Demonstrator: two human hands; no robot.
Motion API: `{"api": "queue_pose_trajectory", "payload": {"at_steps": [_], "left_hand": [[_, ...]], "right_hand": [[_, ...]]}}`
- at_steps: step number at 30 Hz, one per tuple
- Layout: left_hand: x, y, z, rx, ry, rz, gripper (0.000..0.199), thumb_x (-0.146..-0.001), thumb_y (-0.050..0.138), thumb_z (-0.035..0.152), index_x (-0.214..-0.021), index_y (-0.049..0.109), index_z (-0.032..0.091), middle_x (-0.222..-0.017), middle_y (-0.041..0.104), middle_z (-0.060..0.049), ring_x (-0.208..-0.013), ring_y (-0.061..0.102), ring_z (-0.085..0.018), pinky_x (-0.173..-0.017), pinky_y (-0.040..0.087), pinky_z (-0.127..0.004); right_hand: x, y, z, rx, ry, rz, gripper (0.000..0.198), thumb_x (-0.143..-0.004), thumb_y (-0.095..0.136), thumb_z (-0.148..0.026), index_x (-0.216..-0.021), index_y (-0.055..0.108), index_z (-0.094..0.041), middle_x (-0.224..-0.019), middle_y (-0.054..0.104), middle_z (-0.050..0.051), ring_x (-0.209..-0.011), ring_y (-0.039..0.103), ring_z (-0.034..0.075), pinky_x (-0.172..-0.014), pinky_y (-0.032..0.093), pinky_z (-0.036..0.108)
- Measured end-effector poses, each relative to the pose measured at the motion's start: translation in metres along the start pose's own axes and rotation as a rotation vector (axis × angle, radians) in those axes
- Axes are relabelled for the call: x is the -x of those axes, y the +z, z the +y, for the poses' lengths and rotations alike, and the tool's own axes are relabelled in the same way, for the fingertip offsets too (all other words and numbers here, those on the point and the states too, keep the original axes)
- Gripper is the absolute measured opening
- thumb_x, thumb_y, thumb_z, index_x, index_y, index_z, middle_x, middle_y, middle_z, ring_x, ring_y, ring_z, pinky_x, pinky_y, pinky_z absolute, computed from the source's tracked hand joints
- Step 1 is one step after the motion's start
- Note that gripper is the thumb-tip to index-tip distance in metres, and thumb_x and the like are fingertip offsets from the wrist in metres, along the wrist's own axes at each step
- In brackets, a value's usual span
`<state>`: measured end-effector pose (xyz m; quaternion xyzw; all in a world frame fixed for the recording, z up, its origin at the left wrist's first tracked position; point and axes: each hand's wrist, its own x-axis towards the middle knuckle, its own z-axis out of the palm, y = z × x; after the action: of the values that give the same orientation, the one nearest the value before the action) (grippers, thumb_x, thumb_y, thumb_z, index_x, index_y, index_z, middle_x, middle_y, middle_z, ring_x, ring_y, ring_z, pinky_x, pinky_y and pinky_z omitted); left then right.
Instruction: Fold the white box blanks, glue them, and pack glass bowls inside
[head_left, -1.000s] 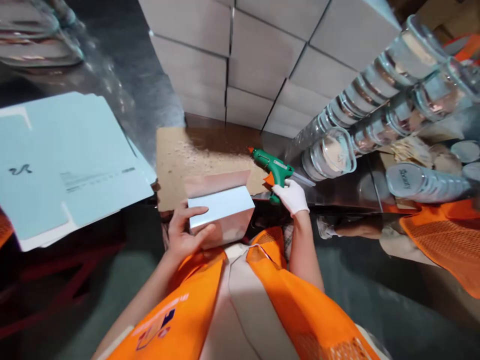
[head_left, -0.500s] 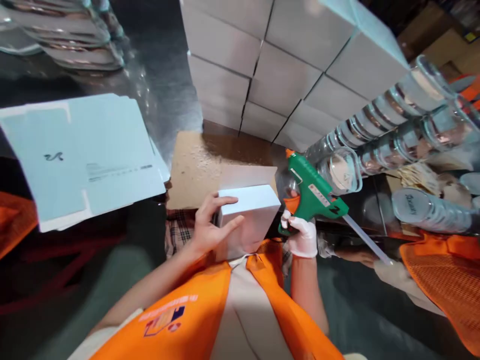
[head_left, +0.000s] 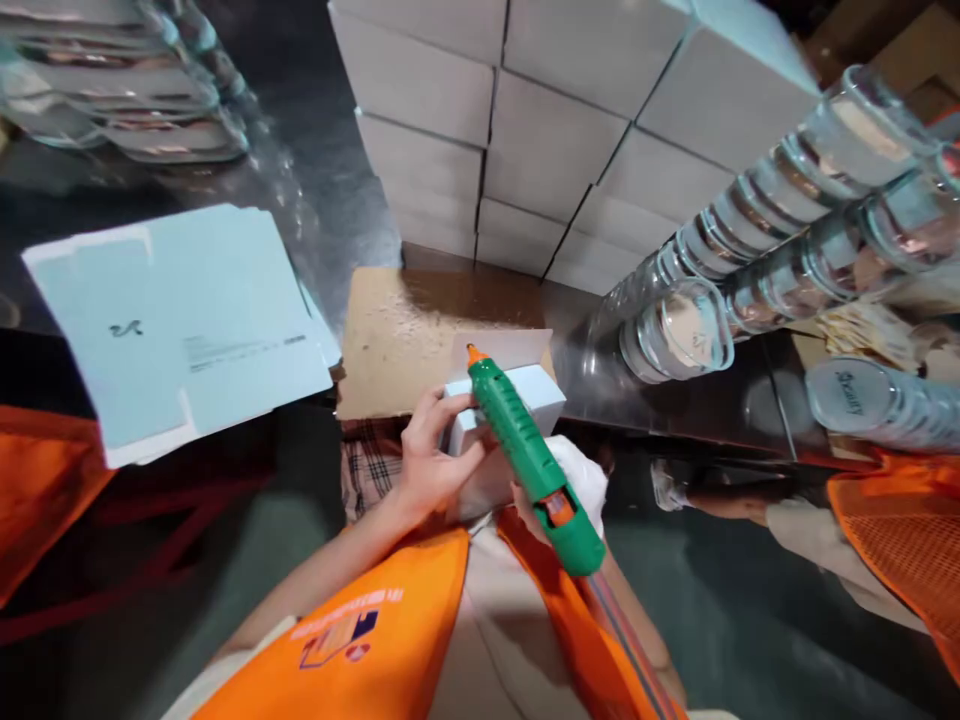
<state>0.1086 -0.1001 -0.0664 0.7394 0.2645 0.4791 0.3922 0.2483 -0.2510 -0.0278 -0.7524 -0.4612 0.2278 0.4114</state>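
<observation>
A small white box (head_left: 541,388) with a raised flap (head_left: 517,347) stands close to my body, at the near edge of a brown board (head_left: 397,345). My left hand (head_left: 439,450) is closed on the box's left side, thumb and fingers gripping it. In my gloved right hand (head_left: 581,475) is a green glue gun (head_left: 517,430), held across the top of the box. Its orange nozzle points forward and left, beside the flap. A glue stick trails from the gun's rear. The fingers on the handle are mostly hidden behind the gun.
Stacked white boxes (head_left: 555,140) form a wall ahead. Clear round containers (head_left: 787,200) line the right, more (head_left: 135,85) at upper left. Flat light-blue sheets (head_left: 217,330) lie left. At right, another person's arm (head_left: 727,500) and an orange vest (head_left: 907,540) show.
My right hand has swung the glue gun leftward over the box, and its nozzle now sits by the flap. My left hand still grips the box. The view has shifted slightly.
</observation>
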Motion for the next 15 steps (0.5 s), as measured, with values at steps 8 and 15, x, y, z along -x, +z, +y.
{"api": "queue_pose_trajectory", "payload": {"at_steps": [8,15], "left_hand": [[0.006,-0.005,-0.001,-0.042,0.041,0.019,0.029,-0.086,0.08,0.024,-0.114,0.073,0.025,-0.111,0.073,-0.004,-0.111,0.068,-0.023,-0.098,0.056,-0.036],[0.006,-0.017,0.002,-0.071,0.033,0.056,0.026,-0.088,0.084,0.031,-0.112,0.075,0.025,-0.105,0.076,-0.003,-0.108,0.067,-0.022,-0.101,0.053,-0.036]], "right_hand": [[-0.013,0.007,-0.008,0.3,-0.326,0.236,0.013,-0.089,0.07,-0.034,-0.089,0.072,-0.021,-0.073,0.071,0.002,-0.064,0.07,0.019,-0.061,0.055,0.028],[-0.009,-0.004,0.019,0.179,-0.032,0.34,0.023,-0.085,0.074,-0.046,-0.087,0.073,-0.024,-0.077,0.074,0.003,-0.067,0.072,0.023,-0.065,0.061,0.035]]}}
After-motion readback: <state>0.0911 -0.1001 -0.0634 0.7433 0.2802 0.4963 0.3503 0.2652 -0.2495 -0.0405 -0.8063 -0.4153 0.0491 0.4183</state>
